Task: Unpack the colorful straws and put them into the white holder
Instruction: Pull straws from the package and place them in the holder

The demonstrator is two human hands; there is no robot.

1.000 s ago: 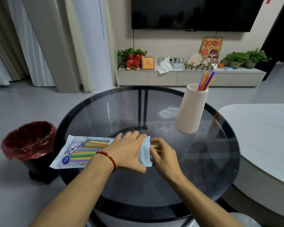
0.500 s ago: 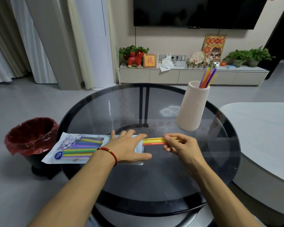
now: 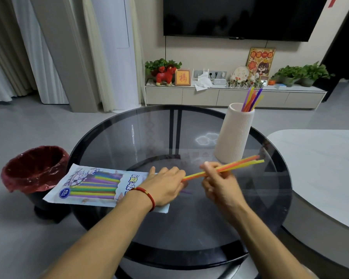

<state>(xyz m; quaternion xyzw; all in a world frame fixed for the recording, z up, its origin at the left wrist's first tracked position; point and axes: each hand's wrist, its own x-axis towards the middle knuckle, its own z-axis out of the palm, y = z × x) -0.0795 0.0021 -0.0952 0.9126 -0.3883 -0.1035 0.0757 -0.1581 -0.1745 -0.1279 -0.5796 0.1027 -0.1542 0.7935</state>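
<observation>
A flat plastic straw packet (image 3: 93,184) with printed colours lies on the left of the round glass table (image 3: 270,228). My left hand (image 3: 165,186) presses flat on the packet's right end. My right hand (image 3: 218,182) grips a few yellow and orange straws (image 3: 240,163), which stick out to the right and are almost free of the packet mouth. The ribbed white holder (image 3: 234,135) stands upright at the table's back right, with several straws (image 3: 251,99) inside it leaning right.
A bin with a red liner (image 3: 34,168) stands on the floor left of the table. A white low table (image 3: 320,164) sits close on the right. A TV cabinet (image 3: 230,95) with plants and ornaments runs along the far wall.
My right hand has drawn the yellow and orange straws further out of the packet, rightward and slightly up. My left hand stays on the packet's end.
</observation>
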